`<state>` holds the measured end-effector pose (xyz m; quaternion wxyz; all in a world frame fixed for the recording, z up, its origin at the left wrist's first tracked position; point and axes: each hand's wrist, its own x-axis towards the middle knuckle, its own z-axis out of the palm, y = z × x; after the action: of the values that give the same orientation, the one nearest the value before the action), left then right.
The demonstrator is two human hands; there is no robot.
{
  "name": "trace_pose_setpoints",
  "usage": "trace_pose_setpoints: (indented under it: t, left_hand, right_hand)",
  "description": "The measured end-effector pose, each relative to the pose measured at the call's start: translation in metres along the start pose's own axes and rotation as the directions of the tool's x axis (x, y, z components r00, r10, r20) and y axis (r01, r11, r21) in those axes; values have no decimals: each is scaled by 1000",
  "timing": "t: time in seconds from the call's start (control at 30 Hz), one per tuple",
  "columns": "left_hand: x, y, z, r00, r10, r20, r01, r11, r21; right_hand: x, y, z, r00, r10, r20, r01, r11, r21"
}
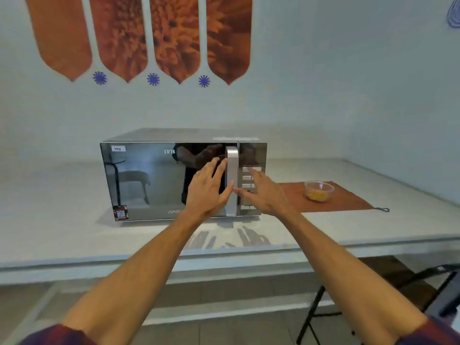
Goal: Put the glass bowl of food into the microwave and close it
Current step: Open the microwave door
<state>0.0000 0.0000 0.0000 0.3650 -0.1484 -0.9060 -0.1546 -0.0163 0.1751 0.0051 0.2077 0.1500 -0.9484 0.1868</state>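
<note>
A silver microwave (pixel 149 180) with a mirrored door stands shut on the white counter. Its vertical handle (pixel 232 170) runs down the door's right side. My left hand (pixel 207 189) is open in front of the door, fingers spread, thumb touching the handle. My right hand (pixel 262 192) is open just right of the handle, fingers reaching over the button panel (pixel 249 181). Neither hand holds anything. The glass bowl (pixel 319 191) with yellow food sits to the microwave's right, apart from both hands.
The bowl rests on an orange-brown cloth mat (pixel 346 200) on the counter (pixel 62 220). A wall rises behind and at the right. A folding black stand (pixel 321 307) stands on the floor below the counter's right side.
</note>
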Motion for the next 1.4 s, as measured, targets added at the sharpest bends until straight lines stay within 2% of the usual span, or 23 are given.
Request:
trace_pose_setpoints:
  t: [0.17,0.3,0.43,0.57,0.67,0.87,1.0,1.17,1.33,1.4]
  left_hand:
    - [4,1,25,996,-88,-12,89,996,23]
    - [18,4,32,994,-104,-22,105,993,46]
    - [28,6,35,993,-105,-58,109,992,63]
    - [33,7,38,982,-174,-76,176,984,17]
    - [34,12,41,972,-233,-32,232,972,-39]
    - [21,15,47,976,-217,-2,216,972,-93]
    - [6,15,47,983,-186,-8,182,968,-170]
    - [-12,19,32,970,-228,-84,191,929,-317]
    - [-25,17,3,953,-172,-250,88,945,-316]
    - [-23,18,-14,939,-125,-320,34,961,-273]
  right_hand:
    - [18,8,28,999,41,4,-41,979,198]
    - [41,4,44,998,56,-5,-50,930,363]
    - [54,0,56,992,100,-71,-58,891,450]
    - [58,1,65,998,43,-41,-20,896,443]
    - [55,1,69,999,30,-13,-20,869,495]
    - [56,1,69,999,32,7,-31,875,482]
    - [45,-2,64,1000,9,-29,5,889,459]
    - [3,-18,55,989,-113,-91,141,889,435]
    - [-32,-42,46,985,-93,-146,154,859,488]
    - [-47,-50,43,972,-135,-195,213,859,466]
